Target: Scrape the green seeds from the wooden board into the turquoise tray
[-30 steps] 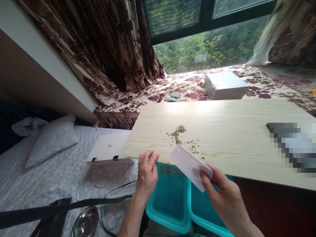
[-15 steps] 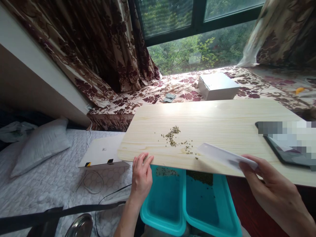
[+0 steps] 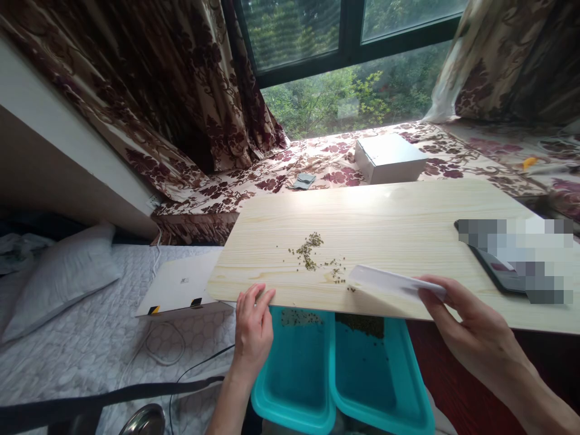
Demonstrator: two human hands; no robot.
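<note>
My right hand [image 3: 466,314] pinches the near end of a stiff white card [image 3: 389,284]. The card slants over the wooden tabletop [image 3: 399,229], its far end beside a loose scatter of small green-brown beans [image 3: 309,251]. On the front edge of the tabletop lies my left hand [image 3: 254,326], fingers slightly bent and holding nothing. Below that edge are two turquoise tubs [image 3: 294,417] side by side. Dark beans mixed with pale bits lie at the back of the left one; a heap of beans [image 3: 365,324] fills the back of the right one.
A tablet-like device [image 3: 493,272], partly blurred out, lies on the table's right side. Beyond the table, a white box [image 3: 389,157] and a folded grey cloth [image 3: 304,180] rest on the window seat. Left are a bed, another white box [image 3: 176,281], cables and a metal bowl [image 3: 144,421].
The whole view has shifted slightly, so most things appear further left. My right hand and the card have moved a little toward the left; the bean scatter looks about the same.
</note>
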